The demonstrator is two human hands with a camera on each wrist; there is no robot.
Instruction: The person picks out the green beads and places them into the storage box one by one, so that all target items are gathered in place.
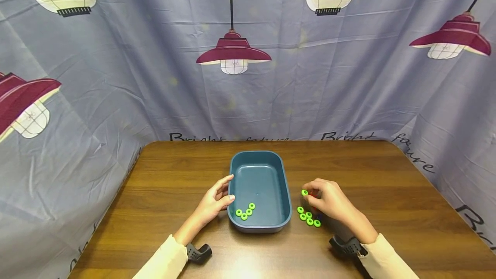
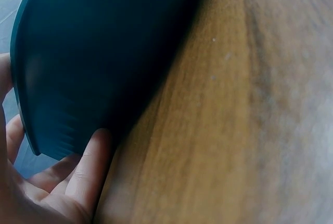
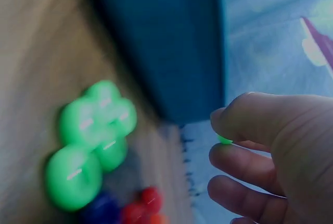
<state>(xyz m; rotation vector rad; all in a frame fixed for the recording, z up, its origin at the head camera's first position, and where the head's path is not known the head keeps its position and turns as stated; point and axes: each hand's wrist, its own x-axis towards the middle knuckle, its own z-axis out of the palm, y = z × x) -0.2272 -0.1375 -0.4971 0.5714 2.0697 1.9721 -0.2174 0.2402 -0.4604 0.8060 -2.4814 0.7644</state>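
Observation:
A blue-green plastic bin [image 1: 257, 188] stands on the table, with several small green rings [image 1: 249, 212] in its near left part. My left hand [image 1: 215, 197] rests against the bin's left side, its thumb and index fingertip at the rim; in the left wrist view, its fingers [image 2: 91, 169] touch the outer wall. Right of the bin, my right hand [image 1: 329, 197] pinches a green ring [image 1: 304, 193] between thumb and fingertips. Only a sliver of that ring shows in the right wrist view. Below this hand lies a cluster of green rings [image 1: 308, 215].
Red pieces [image 3: 151, 199] and a dark blue piece [image 3: 101, 208] lie beside the green cluster, partly hidden by the right hand in the head view. The brown wooden table [image 1: 186, 162] ends at a grey printed curtain [image 1: 248, 98] behind.

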